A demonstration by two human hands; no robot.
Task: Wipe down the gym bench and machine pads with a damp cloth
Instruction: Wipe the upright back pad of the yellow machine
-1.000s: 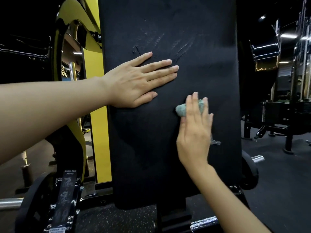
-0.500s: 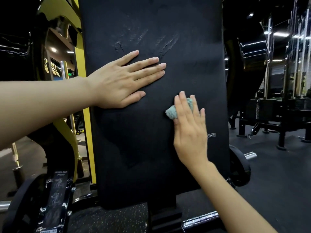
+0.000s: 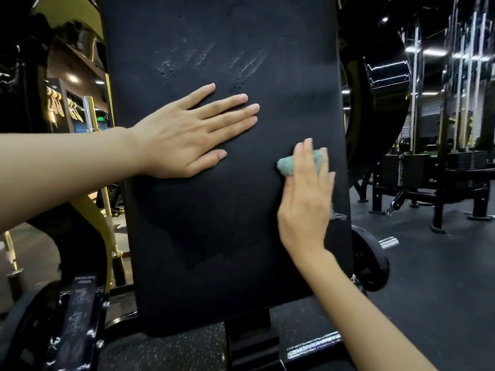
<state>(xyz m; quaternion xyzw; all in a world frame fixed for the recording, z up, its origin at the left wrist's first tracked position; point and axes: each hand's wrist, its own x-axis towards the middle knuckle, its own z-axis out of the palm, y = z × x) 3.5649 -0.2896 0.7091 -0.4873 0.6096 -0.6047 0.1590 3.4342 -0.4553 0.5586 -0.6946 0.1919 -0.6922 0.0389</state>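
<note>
Cloth (image 3: 286, 166): you have one, a small teal wad, and it sits on the right half of the single black back pad (image 3: 227, 236), about midway up and near the pad's right edge. Your right hand (image 3: 305, 204) lies over it with the four fingers close together and nearly straight, pressing the wad flat against the pad; the cloth pokes out on the left side of the fingers and shows again between the fingertips. Your right thumb is hidden, so you cannot tell whether it pinches the cloth.

Your left hand (image 3: 184, 137) rests flat on the pad, higher up and to the left, well apart from the cloth. Its fingers are straight, pointing right; the index finger is spread a little from the other three, which lie side by side, and the thumb lies along the lower edge of the palm. It holds nothing.

Above your left fingers, one patch of wet streaks (image 3: 241, 68) glistens on the pad. One small silver tag (image 3: 338, 216) shows at the pad's right edge, just beside your right hand.

Behind the pad on the right you see one black weight plate (image 3: 371, 261) with one chrome bar end (image 3: 388, 242) sticking out of it. At lower left, one label (image 3: 84, 279) reads "SHOULDER PRESS", beside the yellow frame (image 3: 91, 210).
</note>
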